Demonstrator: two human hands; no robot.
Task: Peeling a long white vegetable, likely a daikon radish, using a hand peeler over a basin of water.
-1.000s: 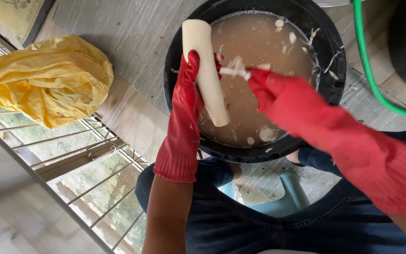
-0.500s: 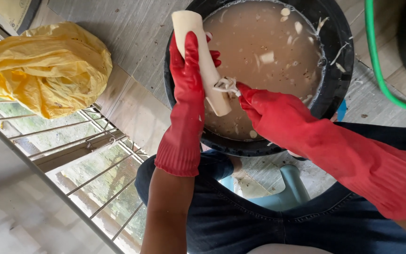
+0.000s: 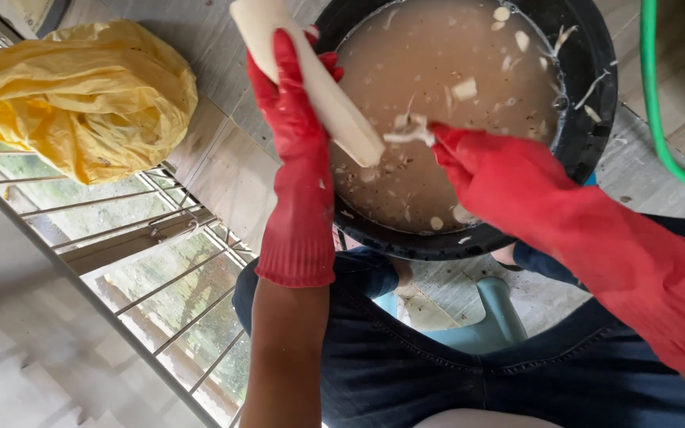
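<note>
Holding a white peeled root [image 3: 319, 87] in left grip [image 3: 291, 87], right grip [image 3: 469, 154] clenching a scraping [image 3: 407, 135], black basin [image 3: 596, 119] of murky water.

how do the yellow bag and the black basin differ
The yellow bag is soft, crumpled and closed in on itself; the black basin is rigid, round and open at the top. The bag's contents are hidden, while the basin plainly holds murky brown water with pale scraps floating in it. The bag lies apart to the side; the basin sits under both red-gloved hands. Both rest on the same tiled floor.
</note>
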